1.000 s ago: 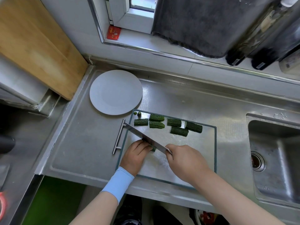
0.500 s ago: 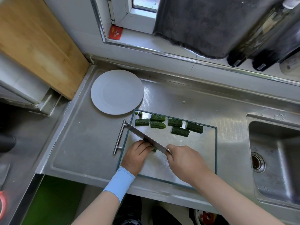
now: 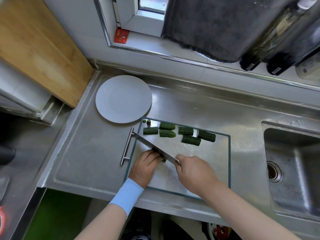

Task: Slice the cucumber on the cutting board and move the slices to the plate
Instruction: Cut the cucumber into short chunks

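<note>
A glass cutting board (image 3: pixel 216 161) lies on the steel counter. Several dark green cucumber pieces (image 3: pixel 186 131) lie along its far edge, with two small end bits (image 3: pixel 148 121) at the far left corner. My left hand (image 3: pixel 144 168) presses down on a cucumber piece (image 3: pixel 164 160) that is almost wholly hidden under the fingers. My right hand (image 3: pixel 194 172) grips the handle of a cleaver (image 3: pixel 152 146), whose blade runs diagonally over that piece toward the board's left edge. A bare white plate (image 3: pixel 123 98) sits beyond the board's far left corner.
A sink (image 3: pixel 292 170) opens to the right of the board. A wooden board (image 3: pixel 38 47) leans at the far left. Dark bottles (image 3: pixel 277 54) and a grey cloth (image 3: pixel 216 26) stand on the window ledge behind. The board's metal handle (image 3: pixel 127 146) juts out left.
Both hands and the knife have stayed in almost the same place on the cucumber piece; only the view has shifted slightly.
</note>
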### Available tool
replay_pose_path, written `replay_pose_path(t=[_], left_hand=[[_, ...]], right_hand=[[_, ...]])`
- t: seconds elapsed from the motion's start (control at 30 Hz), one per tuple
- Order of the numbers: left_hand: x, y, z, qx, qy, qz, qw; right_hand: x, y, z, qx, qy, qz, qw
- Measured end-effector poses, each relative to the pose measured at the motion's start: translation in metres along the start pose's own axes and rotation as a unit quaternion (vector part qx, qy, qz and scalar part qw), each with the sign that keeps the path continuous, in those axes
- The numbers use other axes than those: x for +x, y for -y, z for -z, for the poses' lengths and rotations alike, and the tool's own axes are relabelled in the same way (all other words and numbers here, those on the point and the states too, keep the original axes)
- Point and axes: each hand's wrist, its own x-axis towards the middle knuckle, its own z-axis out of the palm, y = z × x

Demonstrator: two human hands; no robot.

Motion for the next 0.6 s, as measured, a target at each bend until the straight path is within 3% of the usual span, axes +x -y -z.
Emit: replay_pose_path(t=[0.6], left_hand=[[0.001,-0.002,0.003,0.006,-0.007,-0.002,1.0]], right_hand=[[0.016,-0.004,-0.026,0.039,0.011,-0.008,0.999]])
